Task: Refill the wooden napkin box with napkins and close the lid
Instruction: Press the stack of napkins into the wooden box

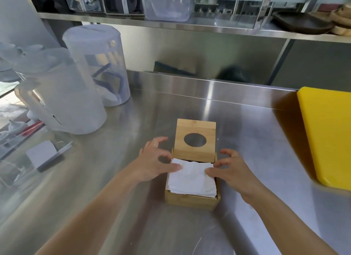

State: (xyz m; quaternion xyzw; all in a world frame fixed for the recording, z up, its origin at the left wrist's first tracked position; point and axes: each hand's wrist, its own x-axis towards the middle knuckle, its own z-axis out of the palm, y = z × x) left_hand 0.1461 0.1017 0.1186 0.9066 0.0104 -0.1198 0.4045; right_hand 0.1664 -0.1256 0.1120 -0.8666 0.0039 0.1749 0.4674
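A wooden napkin box point(191, 200) stands on the steel counter in front of me. Its hinged lid point(195, 129), with an oval hole in it, stands upright at the far side. A stack of white napkins point(191, 180) fills the box and rises slightly above its rim. My left hand point(154, 162) rests at the box's left edge, thumb pressing the napkins' far left corner. My right hand point(230, 169) is at the right edge, thumb touching the napkins. Both hands have their fingers spread.
Two tall frosted plastic containers point(76, 95) stand at the left. A yellow cutting board point(330, 133) lies at the right. A clear box with a white card point(40, 155) sits near the left edge. A steel shelf point(190, 27) with bins runs above the counter.
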